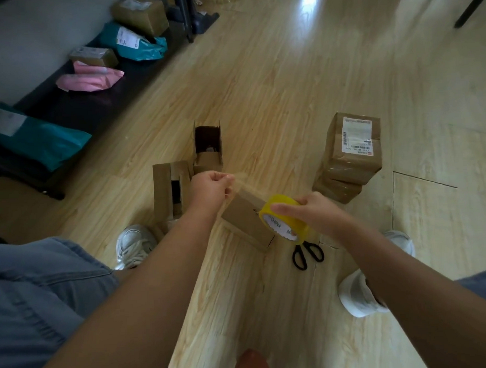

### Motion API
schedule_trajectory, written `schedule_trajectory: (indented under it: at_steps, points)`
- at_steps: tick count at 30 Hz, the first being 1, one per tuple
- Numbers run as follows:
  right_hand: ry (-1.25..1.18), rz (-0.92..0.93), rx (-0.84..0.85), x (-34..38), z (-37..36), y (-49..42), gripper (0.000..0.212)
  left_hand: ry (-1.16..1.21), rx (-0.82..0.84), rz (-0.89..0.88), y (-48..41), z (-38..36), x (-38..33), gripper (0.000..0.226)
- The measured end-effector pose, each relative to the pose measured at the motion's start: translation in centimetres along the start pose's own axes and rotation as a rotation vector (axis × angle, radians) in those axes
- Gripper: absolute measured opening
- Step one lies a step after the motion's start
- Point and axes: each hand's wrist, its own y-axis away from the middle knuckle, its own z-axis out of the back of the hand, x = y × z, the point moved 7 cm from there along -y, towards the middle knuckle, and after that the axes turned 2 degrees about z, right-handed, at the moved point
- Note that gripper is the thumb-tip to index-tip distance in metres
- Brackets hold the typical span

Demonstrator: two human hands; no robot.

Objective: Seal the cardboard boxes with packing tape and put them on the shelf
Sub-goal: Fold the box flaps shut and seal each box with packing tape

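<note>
Pulling a strip [249, 191] off the tape roll [286, 221] is the step in hand. The left hand [210, 188] is pinching the free end of the strip with curled fingers. The right hand [316, 213] is gripping the roll around its rim. The strip is stretching between the two hands, above a closed box [244, 221] that is lying on the floor [260, 87] between the feet. Whether tape is already on this box cannot be told.

Two open boxes [207, 146] are standing just beyond the left hand, flaps up. A stack of sealed boxes [351, 152] is sitting to the right, well apart from the shelf [76, 107], which is running along the left wall and carrying parcels. Scissors [307, 254] are lying on the floor just beside the closed box, below the roll.

By this evidence, sealing is partly done and shelving of these boxes is not yet begun. The next move is calling for lowering the strip onto the box seam, pressing it flat, then cutting it with the scissors. One hand must be freed for that.
</note>
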Motion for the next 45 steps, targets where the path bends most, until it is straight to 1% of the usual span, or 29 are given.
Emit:
schedule_trajectory:
  at_steps: [2, 4, 6, 9, 10, 12, 14, 17, 18, 20, 21, 25, 26, 28, 30, 33, 35, 38, 41, 45]
  points:
    - [0.014, 0.006, 0.03, -0.2, -0.4, -0.1, 0.046, -0.013, -0.027, 0.029, -0.5, 0.0, 0.8, 0.008]
    - [0.043, 0.014, 0.029, -0.4, -0.7, -0.7, 0.044, -0.018, -0.038, 0.055, -0.7, -0.4, 1.4, 0.01]
    - [0.059, 0.008, -0.029, -0.7, -0.6, -1.5, 0.047, -0.036, -0.06, 0.06, -1.0, -0.8, 2.0, 0.011]
    - [0.261, -0.024, -0.076, -1.3, -0.2, -2.1, 0.059, 0.002, -0.109, 0.073, -1.3, -0.8, 2.4, 0.017]
    - [0.276, -0.043, -0.081, -1.7, -0.2, -2.2, 0.062, -0.001, -0.109, 0.067, -1.5, -1.0, 2.4, 0.017]
    - [0.188, -0.067, -0.103, -2.8, -0.1, -2.7, 0.064, -0.022, -0.114, 0.074, -2.2, -1.2, 2.4, 0.014]
    - [0.104, -0.067, -0.111, -3.5, 0.0, -3.3, 0.062, 0.012, -0.129, 0.122, -2.7, -1.2, 2.9, 0.009]
    - [0.045, -0.043, -0.052, -4.3, -0.4, -3.8, 0.067, 0.03, -0.151, 0.167, -3.7, -0.8, 3.9, 0.014]
    - [0.028, -0.04, -0.042, -4.6, -0.5, -3.8, 0.064, 0.026, -0.146, 0.172, -3.9, -0.9, 4.2, 0.015]
    - [0.025, -0.044, -0.043, -5.4, -0.8, -4.0, 0.049, 0.045, -0.128, 0.191, -4.4, -1.3, 4.9, 0.012]
    - [0.049, -0.048, -0.059, -5.7, -0.9, -4.0, 0.048, 0.053, -0.119, 0.201, -4.5, -1.5, 5.1, 0.009]
    - [0.341, -0.079, -0.149, -7.2, -1.0, -4.4, 0.061, 0.092, -0.139, 0.24, -4.8, -1.8, 5.9, 0.005]
    - [0.358, -0.089, -0.167, -7.5, -0.8, -4.4, 0.063, 0.111, -0.14, 0.25, -4.8, -1.8, 6.0, 0.004]
    - [0.26, -0.091, -0.171, -8.1, -0.8, -4.6, 0.064, 0.121, -0.146, 0.262, -4.9, -1.8, 6.2, 0.005]
    - [0.146, -0.076, -0.158, -8.2, -0.7, -4.8, 0.064, 0.114, -0.171, 0.276, -5.5, -1.7, 6.6, 0.011]
    - [0.123, -0.064, -0.16, -8.2, -0.7, -5.1, 0.051, 0.061, -0.19, 0.294, -6.6, -1.5, 7.6, 0.013]
    - [0.194, -0.099, -0.183, -8.6, -0.8, -5.5, 0.051, 0.016, -0.182, 0.312, -7.2, -1.8, 8.3, 0.015]
    - [0.365, -0.145, -0.203, -8.4, -1.2, -6.4, 0.054, -0.022, -0.173, 0.337, -7.6, -2.3, 9.2, 0.018]
    - [0.419, -0.159, -0.226, -8.2, -1.4, -7.1, 0.051, -0.04, -0.179, 0.366, -8.4, -2.4, 9.9, 0.02]
    - [0.453, -0.196, -0.217, -8.4, -1.6, -7.7, 0.048, -0.034, -0.168, 0.396, -9.3, -2.9, 10.5, 0.019]
